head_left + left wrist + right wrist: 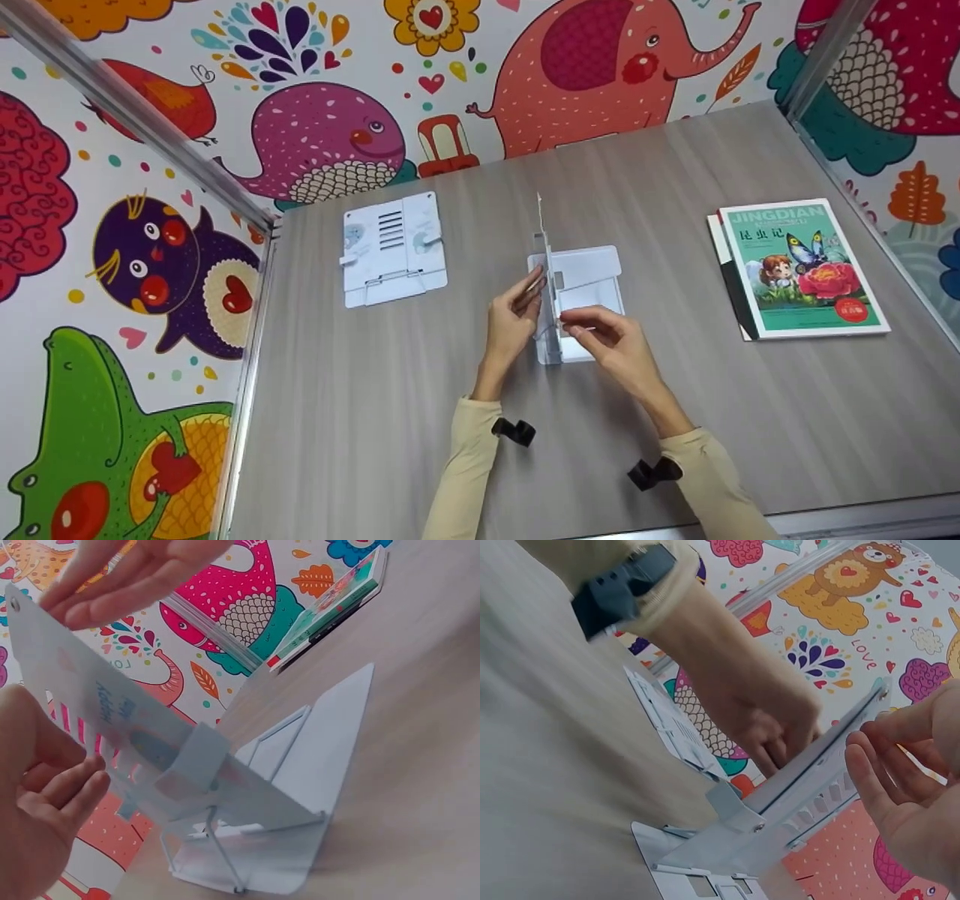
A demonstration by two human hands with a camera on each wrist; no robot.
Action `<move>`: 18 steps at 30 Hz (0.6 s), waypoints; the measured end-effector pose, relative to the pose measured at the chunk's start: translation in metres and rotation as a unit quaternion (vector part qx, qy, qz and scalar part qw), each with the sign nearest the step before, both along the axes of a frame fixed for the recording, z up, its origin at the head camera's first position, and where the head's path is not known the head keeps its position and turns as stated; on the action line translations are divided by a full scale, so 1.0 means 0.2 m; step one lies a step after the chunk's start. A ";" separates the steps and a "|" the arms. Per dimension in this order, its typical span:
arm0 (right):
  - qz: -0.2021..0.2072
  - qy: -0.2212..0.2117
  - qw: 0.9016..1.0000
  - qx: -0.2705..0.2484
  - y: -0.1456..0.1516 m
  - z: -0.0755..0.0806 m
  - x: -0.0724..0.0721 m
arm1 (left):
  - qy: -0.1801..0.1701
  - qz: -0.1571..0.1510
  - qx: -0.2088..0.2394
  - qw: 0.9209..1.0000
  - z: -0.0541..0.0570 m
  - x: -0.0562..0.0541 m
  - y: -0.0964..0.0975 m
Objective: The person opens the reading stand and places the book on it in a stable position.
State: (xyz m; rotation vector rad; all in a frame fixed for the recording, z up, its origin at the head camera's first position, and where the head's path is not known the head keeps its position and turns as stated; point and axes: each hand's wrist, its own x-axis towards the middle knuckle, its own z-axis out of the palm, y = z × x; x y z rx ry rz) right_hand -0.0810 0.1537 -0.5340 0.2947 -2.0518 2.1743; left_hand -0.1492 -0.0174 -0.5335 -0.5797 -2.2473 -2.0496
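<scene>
A white metal book stand (581, 281) stands on the table with its slotted panel (112, 727) raised and tilted above the flat base (697, 881). A clip (199, 757) and bent wire legs show low on the panel. My left hand (514, 319) is at the panel's left face, its fingers loosely bent near the slots (97, 742). On the other face is my right hand (615, 345), its fingertips close to the panel's edge in the right wrist view. Whether those fingertips touch it is unclear. Nothing shows pinched in either hand.
Another white stand (394, 251) lies folded flat at the back left. A green-covered book (810, 270) rests on a second book at the right. Printed panels (330, 127) with metal rails wall in the table (360, 420) at the back and sides.
</scene>
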 end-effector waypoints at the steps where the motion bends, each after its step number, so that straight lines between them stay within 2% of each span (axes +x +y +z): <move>1: 0.001 -0.004 1.000 0.001 0.01 0.00 0.00 | 0.000 -0.006 0.001 1.000 -0.01 0.02 -0.01; 5: 0.005 -0.026 0.999 0.029 0.04 0.01 -0.03 | 0.000 -0.038 -0.013 0.999 -0.03 0.10 -0.05; 8: 0.004 -0.052 0.997 0.061 0.09 -0.01 -0.08 | -0.003 -0.068 -0.022 0.997 -0.03 0.15 -0.07; 11: 0.013 -0.087 0.990 0.112 0.17 -0.08 -0.17 | 0.004 -0.078 -0.027 0.997 -0.10 0.16 -0.06; 15: 0.022 -0.107 0.974 0.197 0.24 -0.22 -0.28 | 0.015 -0.064 -0.034 0.997 -0.19 0.17 -0.04; 18: 0.002 -0.094 0.963 0.252 0.24 -0.29 -0.32 | 0.021 -0.058 -0.032 0.998 -0.19 0.18 -0.02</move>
